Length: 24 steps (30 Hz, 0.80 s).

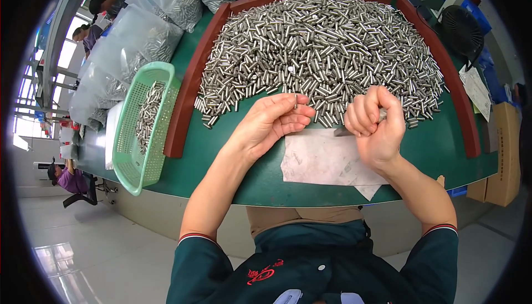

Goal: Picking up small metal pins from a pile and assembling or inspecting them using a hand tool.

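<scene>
Hands work just short of the heaped metal pins – the left hand pinches one upright pin, the right hand is fisted on several – above white paper on the green desk, open toward its near edge.

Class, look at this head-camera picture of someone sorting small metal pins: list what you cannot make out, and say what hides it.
- What the right hand holds: its curled fingers cover all but a glimpse of metal.
- Any flaw on the pin pinched by the left hand: too small to judge.
- Bags of pins at the back: bent and cut off by the fisheye rim.
- How deep the green basket is filled: its mesh wall blocks the view.
</scene>
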{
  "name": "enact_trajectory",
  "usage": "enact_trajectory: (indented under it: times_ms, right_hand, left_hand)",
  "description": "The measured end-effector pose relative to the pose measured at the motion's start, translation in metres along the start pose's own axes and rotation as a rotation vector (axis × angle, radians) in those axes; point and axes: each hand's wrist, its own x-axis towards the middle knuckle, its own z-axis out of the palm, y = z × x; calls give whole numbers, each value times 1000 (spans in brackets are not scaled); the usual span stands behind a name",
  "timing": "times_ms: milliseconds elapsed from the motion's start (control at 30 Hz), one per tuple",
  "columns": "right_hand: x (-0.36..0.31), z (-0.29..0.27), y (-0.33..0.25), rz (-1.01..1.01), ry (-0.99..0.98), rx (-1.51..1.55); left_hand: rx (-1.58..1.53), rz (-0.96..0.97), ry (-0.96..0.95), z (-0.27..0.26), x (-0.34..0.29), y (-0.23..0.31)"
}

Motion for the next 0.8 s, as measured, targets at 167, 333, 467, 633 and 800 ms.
enact_trajectory:
  times_ms: [167, 333, 467, 633, 800]
  right_hand:
    - [1, -1, 1, 1, -3, -10]
    - [2, -2, 0, -8, -15, -7]
    - [2, -2, 2, 1, 7, -16]
    - [3, -2, 2, 5, 10, -26]
    - [2, -1, 0, 1, 12, -28]
  left_hand:
    - [9, 35, 6, -2, 0, 2]
    - [484, 228, 132, 1, 0, -1]
    - [1092, 451, 259, 5, 5, -14]
    - [1377, 648, 310, 15, 9, -21]
    - [1153, 508, 291, 7, 7, -13]
